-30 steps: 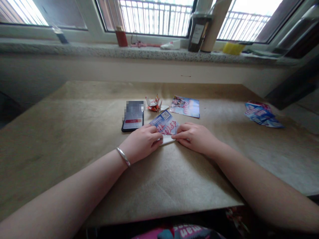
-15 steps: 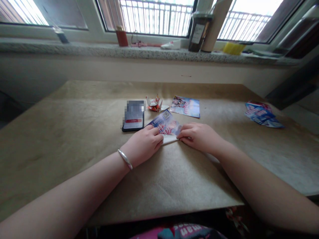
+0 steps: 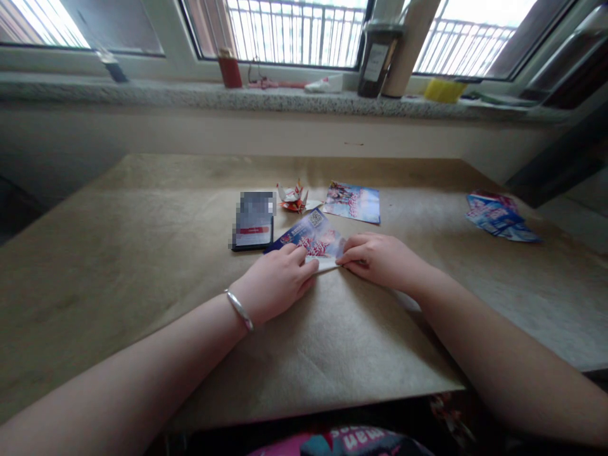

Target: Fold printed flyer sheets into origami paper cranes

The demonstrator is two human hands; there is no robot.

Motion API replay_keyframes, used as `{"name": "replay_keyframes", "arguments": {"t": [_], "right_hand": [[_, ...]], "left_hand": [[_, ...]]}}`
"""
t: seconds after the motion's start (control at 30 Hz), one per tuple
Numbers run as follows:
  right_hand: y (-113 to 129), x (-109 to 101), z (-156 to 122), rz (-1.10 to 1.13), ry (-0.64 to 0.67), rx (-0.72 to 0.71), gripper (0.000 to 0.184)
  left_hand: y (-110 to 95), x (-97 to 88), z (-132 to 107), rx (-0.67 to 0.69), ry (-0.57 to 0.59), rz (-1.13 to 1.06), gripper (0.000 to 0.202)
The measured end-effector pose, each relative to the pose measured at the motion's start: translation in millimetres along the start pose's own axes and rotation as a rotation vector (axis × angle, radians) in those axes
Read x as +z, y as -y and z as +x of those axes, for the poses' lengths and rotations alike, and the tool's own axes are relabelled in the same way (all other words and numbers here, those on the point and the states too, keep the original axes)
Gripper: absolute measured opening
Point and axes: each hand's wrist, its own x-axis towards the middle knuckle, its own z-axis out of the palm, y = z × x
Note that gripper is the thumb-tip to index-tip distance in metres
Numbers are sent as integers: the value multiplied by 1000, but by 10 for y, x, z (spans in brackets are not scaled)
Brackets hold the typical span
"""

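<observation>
A blue and pink printed sheet of paper [image 3: 319, 239] with a QR code lies on the table, its near edge folded over to show a white strip. My left hand [image 3: 280, 277], with a silver bangle at the wrist, presses on the left part of that fold, fingers bent and thumb along the white strip. At the fold's right end, my right hand [image 3: 380, 259] pinches the paper between thumb and fingers. Just beyond the sheet sits a folded red and white paper piece [image 3: 292, 199], and a second printed sheet [image 3: 354, 202] lies flat behind it to the right.
Left of the sheet lies a phone [image 3: 253, 221] with a partly blurred screen. Several blue and red printed papers [image 3: 501, 218] are piled at the right. The brown-covered table [image 3: 142, 266] meets a wall below a stone windowsill [image 3: 161, 95] holding jars and small items.
My left thumb has slid slightly right along the fold, and the left fingers have shifted, baring more of the sheet's left corner. My right hand keeps its pinch in nearly the same place.
</observation>
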Motion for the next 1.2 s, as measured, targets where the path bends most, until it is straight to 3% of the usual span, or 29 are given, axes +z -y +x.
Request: {"name": "replay_keyframes", "arguments": {"t": [0.9,1.2], "right_hand": [[-32,-48,-33,-32,35,24,18],[21,-14,-10,-78,-40,-150,19]], "left_hand": [[-9,6,-5,53,30,-84,31],[-25,12,-8,44,-4,-74,29]]}}
